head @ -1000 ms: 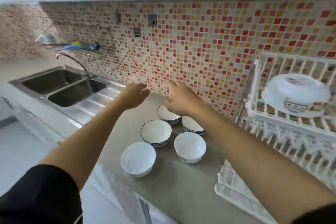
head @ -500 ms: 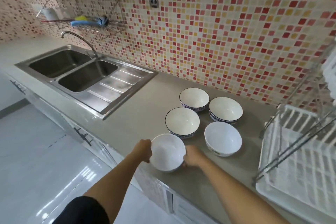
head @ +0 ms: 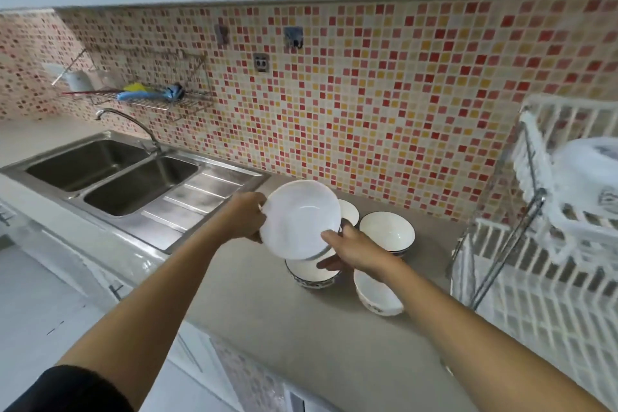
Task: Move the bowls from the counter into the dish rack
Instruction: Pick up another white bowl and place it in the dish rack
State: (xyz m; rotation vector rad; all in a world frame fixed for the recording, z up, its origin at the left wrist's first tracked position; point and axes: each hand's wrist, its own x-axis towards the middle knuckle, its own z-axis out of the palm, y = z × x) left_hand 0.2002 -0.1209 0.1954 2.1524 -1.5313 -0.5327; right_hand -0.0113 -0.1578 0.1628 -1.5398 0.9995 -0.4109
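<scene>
A plain white bowl (head: pixel 300 219) is lifted above the counter, tilted so its inside faces me. My left hand (head: pixel 245 219) grips its left rim and my right hand (head: pixel 354 249) grips its lower right rim. Below it on the grey counter (head: pixel 267 311) stand several more bowls: a blue-patterned one (head: pixel 312 273) partly hidden under the lifted bowl, a white one (head: pixel 376 294) nearer the front, one (head: pixel 388 232) behind, and a sliver of another (head: pixel 349 211). The white two-tier dish rack (head: pixel 535 294) stands at the right, a white bowl (head: pixel 588 170) upside down on its upper tier.
A steel double sink (head: pixel 110 170) with a draining board and a tap (head: pixel 127 120) lies to the left. A wire wall shelf (head: pixel 143 97) holds brushes. Mosaic tiles back the counter, white cupboards hang overhead, and the counter's front edge runs below my arms.
Both hands have raised the front white bowl off the counter and tilted it. The view has swung up, showing the rack's upper tier again.
</scene>
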